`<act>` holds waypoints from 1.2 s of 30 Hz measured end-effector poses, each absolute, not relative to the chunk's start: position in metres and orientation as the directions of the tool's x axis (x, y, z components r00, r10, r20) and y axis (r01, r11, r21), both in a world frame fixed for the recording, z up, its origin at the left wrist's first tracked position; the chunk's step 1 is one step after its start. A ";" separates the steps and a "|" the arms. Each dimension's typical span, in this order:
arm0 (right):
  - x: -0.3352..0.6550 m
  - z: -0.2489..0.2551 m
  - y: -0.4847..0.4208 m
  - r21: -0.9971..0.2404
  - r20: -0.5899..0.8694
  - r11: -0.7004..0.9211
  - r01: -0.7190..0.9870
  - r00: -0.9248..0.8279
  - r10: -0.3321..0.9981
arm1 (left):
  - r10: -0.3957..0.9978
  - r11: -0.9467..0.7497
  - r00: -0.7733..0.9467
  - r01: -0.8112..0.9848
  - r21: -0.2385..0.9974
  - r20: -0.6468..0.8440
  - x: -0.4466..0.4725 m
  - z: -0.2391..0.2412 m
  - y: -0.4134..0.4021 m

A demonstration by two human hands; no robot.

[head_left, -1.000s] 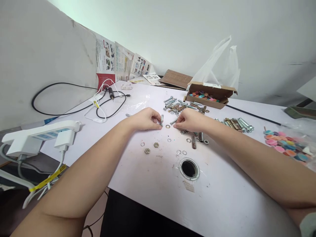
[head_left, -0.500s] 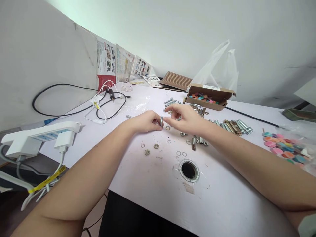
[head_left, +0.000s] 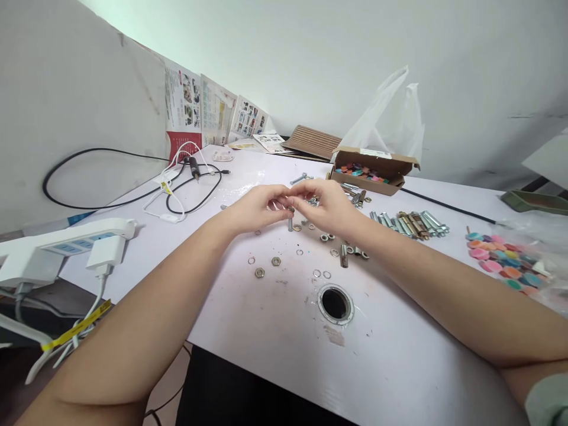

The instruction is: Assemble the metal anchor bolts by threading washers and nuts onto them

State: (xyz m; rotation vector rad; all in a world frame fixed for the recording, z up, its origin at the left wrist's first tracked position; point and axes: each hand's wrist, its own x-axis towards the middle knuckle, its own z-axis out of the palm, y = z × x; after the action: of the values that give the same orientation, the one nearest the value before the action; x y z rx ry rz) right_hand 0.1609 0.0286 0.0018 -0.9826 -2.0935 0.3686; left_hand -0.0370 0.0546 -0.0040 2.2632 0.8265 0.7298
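A silver bolt (head_left: 290, 224) stands nearly upright, its lower shank showing below my fingertips. My left hand (head_left: 260, 208) is closed, thumb and fingers pinching it from the left. My right hand (head_left: 326, 204) comes in from the right, with thumb and forefinger closed at its upper end. The fingers partly cover that end, so I cannot tell whether a small part sits on it. Just right of the bolt lies a brass-coloured washer (head_left: 297, 228). Nearer to me are two hex nuts, one nut (head_left: 276, 261) and another nut (head_left: 260, 273), and a thin spring washer (head_left: 300, 252).
Assembled anchor bolts (head_left: 410, 225) lie in a row right of my right forearm. Behind stands an open cardboard box (head_left: 368, 171) of coloured pieces. A round hole (head_left: 335, 304) pierces the white table. A power strip (head_left: 89, 242) and cables lie left, coloured discs (head_left: 506, 260) right.
My right hand has moved left and closed in, so its fingertips now meet my left hand at the bolt. The bolt's lower shank now shows below the fingers. The view has shifted slightly.
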 end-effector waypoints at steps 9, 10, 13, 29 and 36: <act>0.211 0.041 0.017 -0.213 -0.247 0.269 0.939 -0.318 0.915 | 0.818 -0.479 0.463 0.221 0.850 0.341 -0.033 0.002 0.049; 0.213 0.041 0.014 -0.141 -0.376 0.252 0.957 -0.287 0.881 | 0.835 -0.452 0.449 0.231 0.862 0.318 -0.033 0.000 0.051; 0.211 0.037 0.006 -0.040 -0.525 0.259 0.965 -0.241 0.816 | 0.880 -0.386 0.431 0.395 0.834 0.203 -0.038 -0.006 0.060; 0.207 0.039 0.015 -0.550 -0.226 0.302 0.779 -0.486 0.844 | 0.659 -0.582 0.750 0.455 0.674 0.063 -0.030 -0.015 0.049; 0.174 0.023 0.021 -0.617 0.397 0.620 0.484 -0.489 0.777 | 0.694 -0.514 0.717 0.434 0.740 0.062 -0.030 -0.019 0.052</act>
State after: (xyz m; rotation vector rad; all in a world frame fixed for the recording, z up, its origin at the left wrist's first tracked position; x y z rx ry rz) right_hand 0.1745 0.0213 0.0230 -0.9840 -2.1775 0.5682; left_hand -0.0300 0.0521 -0.0189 2.1896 0.8513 0.4581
